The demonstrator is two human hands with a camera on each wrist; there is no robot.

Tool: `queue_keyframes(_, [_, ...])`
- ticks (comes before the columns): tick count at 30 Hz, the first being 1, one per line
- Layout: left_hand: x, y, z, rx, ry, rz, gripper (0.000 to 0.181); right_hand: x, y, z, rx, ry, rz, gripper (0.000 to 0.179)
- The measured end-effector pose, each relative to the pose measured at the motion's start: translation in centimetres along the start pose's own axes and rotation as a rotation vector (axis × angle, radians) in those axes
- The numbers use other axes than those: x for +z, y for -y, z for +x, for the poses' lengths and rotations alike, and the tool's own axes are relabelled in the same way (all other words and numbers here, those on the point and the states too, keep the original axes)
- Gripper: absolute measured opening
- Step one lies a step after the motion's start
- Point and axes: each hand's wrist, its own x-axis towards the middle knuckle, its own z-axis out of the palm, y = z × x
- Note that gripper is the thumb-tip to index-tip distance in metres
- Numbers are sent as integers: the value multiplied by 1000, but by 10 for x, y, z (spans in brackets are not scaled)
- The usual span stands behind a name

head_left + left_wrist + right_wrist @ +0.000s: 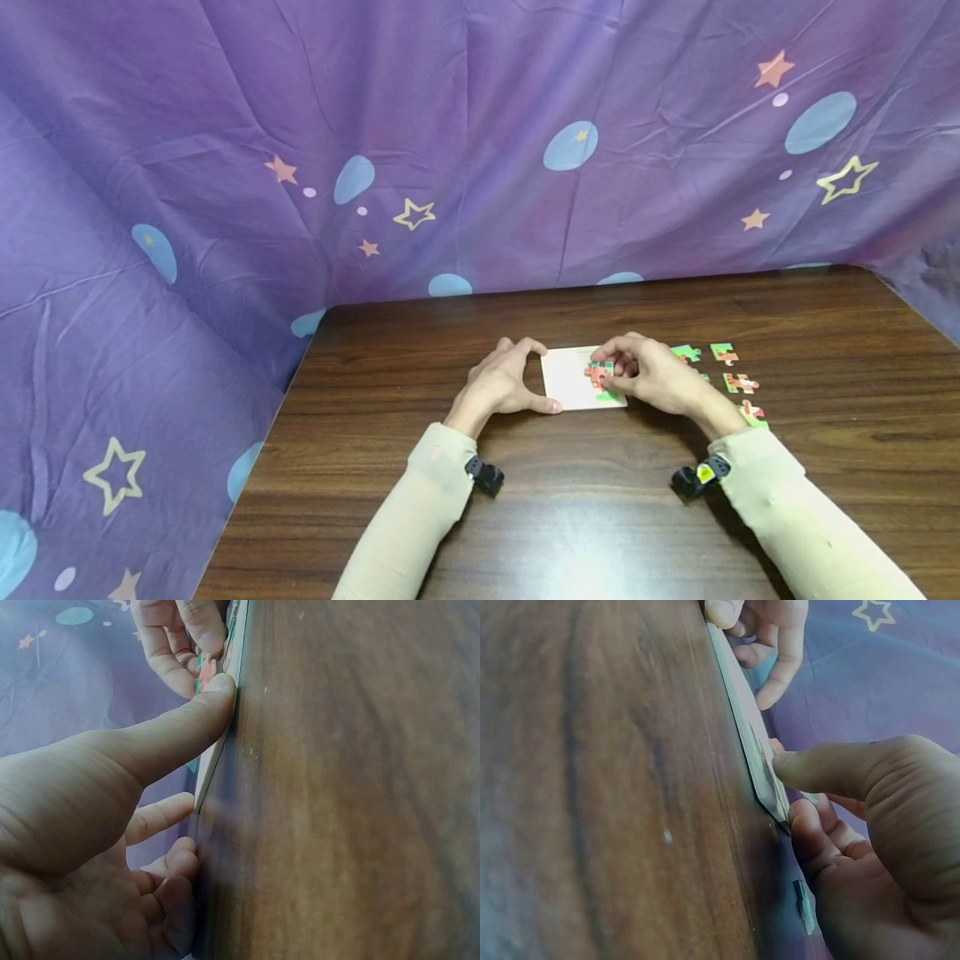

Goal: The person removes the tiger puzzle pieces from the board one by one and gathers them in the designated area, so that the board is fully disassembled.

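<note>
A white puzzle board (pixel 562 380) lies flat on the table. My left hand (pixel 498 382) holds it at its left side, the thumb at the near corner and the index finger at the far one. Over the board's right part, my right hand (pixel 654 377) pinches a red and green puzzle piece (pixel 598 373) between thumb and fingers. In the left wrist view this red piece (pixel 205 670) appears tilted up from the board. A green-edged piece (pixel 609 397) shows in the board's near right corner, partly hidden by the right hand.
To the right of the right hand, several loose puzzle pieces lie on the brown table (pixel 847 375), among them a green one (pixel 686 353), a red and green one (pixel 723 352) and an orange one (pixel 741 383). Another piece (pixel 752 412) is partly behind the right forearm. A purple curtain (pixel 495 217) hangs behind.
</note>
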Motion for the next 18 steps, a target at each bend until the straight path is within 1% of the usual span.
queue_keyframes(5, [0, 0, 0, 1, -1, 2, 94, 0, 1, 0, -6, -17, 16, 29])
queue_keyframes(10, [0, -1, 0, -4, 5, -1, 94, -1, 3, -1, -38, -27, 35, 31])
queue_keyframes(18, [0, -1, 0, -4, 5, -5, 95, -8, 10, 0, -60, -76, 40, 33])
